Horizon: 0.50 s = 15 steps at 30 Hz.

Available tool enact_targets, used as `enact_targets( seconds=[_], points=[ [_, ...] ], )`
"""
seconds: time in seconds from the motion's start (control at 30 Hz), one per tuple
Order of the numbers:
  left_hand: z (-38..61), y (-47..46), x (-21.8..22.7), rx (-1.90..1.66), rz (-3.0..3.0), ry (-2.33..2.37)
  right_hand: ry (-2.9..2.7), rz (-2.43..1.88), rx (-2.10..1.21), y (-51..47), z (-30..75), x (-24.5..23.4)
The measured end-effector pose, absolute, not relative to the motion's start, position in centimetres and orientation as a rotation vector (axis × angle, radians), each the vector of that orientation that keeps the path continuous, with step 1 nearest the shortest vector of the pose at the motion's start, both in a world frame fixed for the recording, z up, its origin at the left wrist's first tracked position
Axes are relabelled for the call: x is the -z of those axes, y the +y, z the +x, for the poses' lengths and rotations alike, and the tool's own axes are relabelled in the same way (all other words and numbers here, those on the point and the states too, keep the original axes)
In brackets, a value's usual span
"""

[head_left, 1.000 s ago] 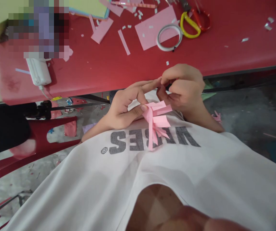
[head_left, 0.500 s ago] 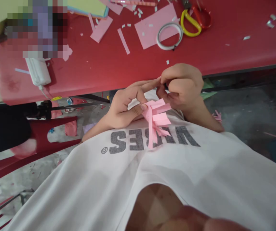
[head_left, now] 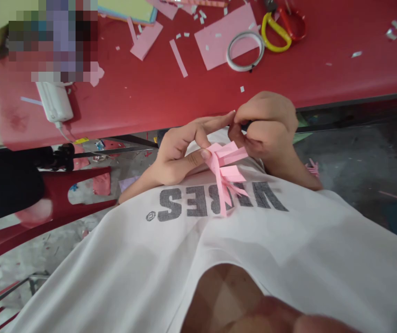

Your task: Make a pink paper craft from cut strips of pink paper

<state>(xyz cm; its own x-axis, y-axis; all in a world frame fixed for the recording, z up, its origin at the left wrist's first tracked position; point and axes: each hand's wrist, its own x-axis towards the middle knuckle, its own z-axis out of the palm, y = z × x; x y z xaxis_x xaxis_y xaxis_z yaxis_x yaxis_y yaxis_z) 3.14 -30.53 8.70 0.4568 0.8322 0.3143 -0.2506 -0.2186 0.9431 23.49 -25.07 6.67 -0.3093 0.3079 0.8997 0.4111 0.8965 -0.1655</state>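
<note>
A fringed pink paper piece (head_left: 224, 166) with folded strips hangs over my white printed shirt (head_left: 191, 236). My left hand (head_left: 180, 152) has its thumb pressed against the paper's upper edge, with the forefinger stretched across to my right hand. My right hand (head_left: 264, 122) is curled, its lower fingers against the top of the paper. A small dark item (head_left: 246, 124) shows between those fingers, mostly hidden.
A red table edge (head_left: 198, 108) runs just beyond my hands. Pink paper sheets (head_left: 226, 37), paper scraps, a white tape roll (head_left: 245, 51), yellow-handled scissors (head_left: 276, 32) and a white power adapter (head_left: 54, 101) lie on it. A red plastic chair (head_left: 59, 194) stands lower left.
My right hand has shifted slightly rightward, and the pink strips have settled a little differently under my left thumb. The view has moved only a little.
</note>
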Motion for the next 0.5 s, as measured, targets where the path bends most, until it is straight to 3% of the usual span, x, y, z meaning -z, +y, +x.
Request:
enact_targets(
  seconds=[0.5],
  points=[
    [3.49,-31.00,-9.57,-1.086,1.410,0.642,-2.040,-0.699,0.092,-24.77,24.21,-5.99]
  ],
)
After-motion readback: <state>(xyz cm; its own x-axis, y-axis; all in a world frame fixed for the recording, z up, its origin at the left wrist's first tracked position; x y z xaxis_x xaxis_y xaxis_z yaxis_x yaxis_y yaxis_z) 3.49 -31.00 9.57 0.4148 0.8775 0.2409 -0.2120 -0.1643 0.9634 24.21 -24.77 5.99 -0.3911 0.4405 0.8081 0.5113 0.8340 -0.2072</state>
